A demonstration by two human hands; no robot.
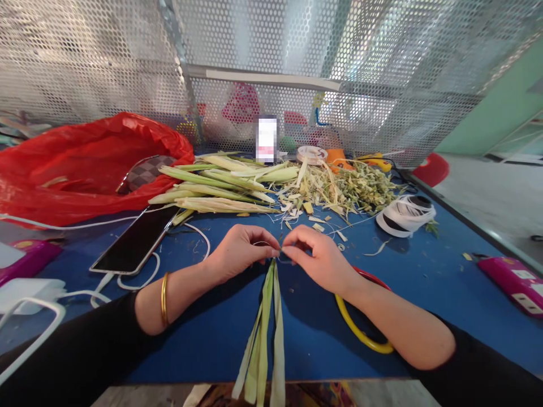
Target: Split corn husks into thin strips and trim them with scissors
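Note:
My left hand (245, 247) is closed in a pinch at the top end of several long green leaf strips (265, 316), which hang down over the table's front edge. A thin pale thread shows by its fingers. Close beside it, almost touching, my right hand (314, 252) pinches thumb against fingertips, with fine thread at the tips. The exact hold is small and partly hidden by the fingers. Below my right forearm lies a looped red and yellow handle (360, 330), partly covered by the arm. A spool wound with white thread (406, 216) lies to the right, a strand trailing left.
Long pale-green leaves (220, 183) lie behind my hands, beside a heap of dry scraps (356, 186). A red plastic bag (85, 164), a dark-screened tablet or phone (136, 240) and white cables stand left. A tape roll (311, 154) and magenta power strip (511, 282) are also there.

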